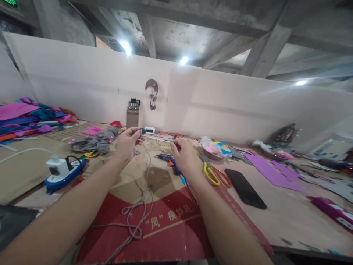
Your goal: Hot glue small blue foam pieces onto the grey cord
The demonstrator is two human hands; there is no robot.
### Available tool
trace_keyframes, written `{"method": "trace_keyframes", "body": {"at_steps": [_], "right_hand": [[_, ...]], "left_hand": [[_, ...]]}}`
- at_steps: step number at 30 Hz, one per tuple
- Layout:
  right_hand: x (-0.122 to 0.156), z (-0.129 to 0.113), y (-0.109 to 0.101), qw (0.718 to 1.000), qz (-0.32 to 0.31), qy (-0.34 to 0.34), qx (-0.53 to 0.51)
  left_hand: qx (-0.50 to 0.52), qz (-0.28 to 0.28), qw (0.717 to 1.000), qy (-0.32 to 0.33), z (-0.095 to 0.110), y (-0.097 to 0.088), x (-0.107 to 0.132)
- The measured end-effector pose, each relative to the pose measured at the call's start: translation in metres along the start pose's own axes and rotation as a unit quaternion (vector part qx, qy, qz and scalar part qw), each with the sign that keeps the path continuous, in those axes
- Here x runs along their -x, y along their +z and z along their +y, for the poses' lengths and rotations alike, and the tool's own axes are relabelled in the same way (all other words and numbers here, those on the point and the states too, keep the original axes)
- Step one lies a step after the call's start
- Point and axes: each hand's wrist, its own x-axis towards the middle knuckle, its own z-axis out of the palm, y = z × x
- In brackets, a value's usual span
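My left hand [128, 141] is raised over the table, fingers pinched on a small blue piece [143, 130] and the top of a grey cord [143, 191]. The cord hangs down from it and loops on the red and brown cardboard [165, 228]. My right hand [186, 156] is closed in a pinch beside it, seemingly on a thin strand that runs toward the left hand. A blue glue gun [168, 159] lies just under the right hand.
Yellow and orange scissors [215, 175], a black phone [245, 188] and purple felt sheets [271, 173] lie to the right. A power strip with a charger [62, 171] sits left, grey felt pieces [95, 143] behind it. A water bottle [132, 113] stands by the white partition.
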Motion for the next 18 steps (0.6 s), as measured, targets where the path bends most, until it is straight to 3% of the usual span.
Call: {"method": "trace_keyframes", "body": {"at_steps": [3, 6, 9, 14, 18], "right_hand": [[-0.004, 0.024, 0.002, 0.988, -0.090, 0.063, 0.106], [0.002, 0.038, 0.010, 0.978, -0.156, 0.075, 0.119], [0.011, 0.039, 0.019, 0.982, -0.139, 0.092, 0.092], [0.011, 0.032, 0.026, 0.971, -0.129, 0.202, -0.013], [0.006, 0.020, 0.024, 0.969, -0.084, 0.221, -0.073]], "left_hand": [[0.007, 0.022, 1.000, 0.003, -0.001, -0.006, -0.005], [-0.004, 0.039, 0.999, 0.011, -0.003, -0.008, -0.007], [-0.013, 0.039, 0.999, 0.017, -0.003, -0.006, -0.006], [-0.038, 0.019, 0.999, 0.008, -0.005, -0.005, -0.003], [-0.037, 0.030, 0.999, -0.013, -0.009, -0.010, -0.005]]}}
